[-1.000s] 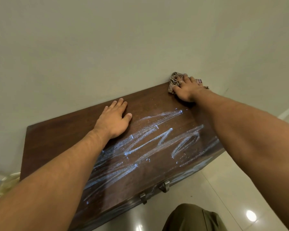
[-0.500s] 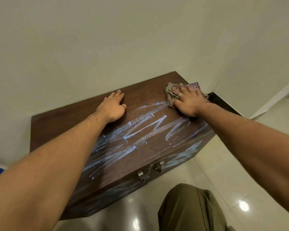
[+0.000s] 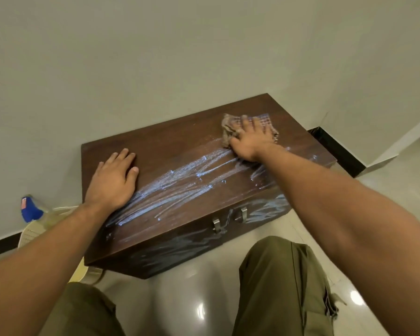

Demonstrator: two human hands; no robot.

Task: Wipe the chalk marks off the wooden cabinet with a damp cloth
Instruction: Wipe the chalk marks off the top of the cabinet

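A low dark wooden cabinet [image 3: 170,134] stands against the wall, its top streaked with white chalk marks [image 3: 180,183] that run from lower left to upper right. More chalk shows on its front face. My right hand [image 3: 250,139] presses flat on a checked brown cloth [image 3: 228,127] near the top's right rear, at the upper end of the marks. My left hand [image 3: 113,180] lies flat, fingers spread, on the bare left part of the top and holds nothing.
A bottle with a blue cap [image 3: 30,210] stands in a cream basket [image 3: 32,232] on the floor left of the cabinet. Two metal handles [image 3: 229,218] stick out of the cabinet's front. My knees in olive trousers [image 3: 281,287] are close before it on glossy tiles.
My right hand has dragged the cloth from the far right rear corner inward onto the chalk marks. The camera has pulled back, and the marks look more smeared.
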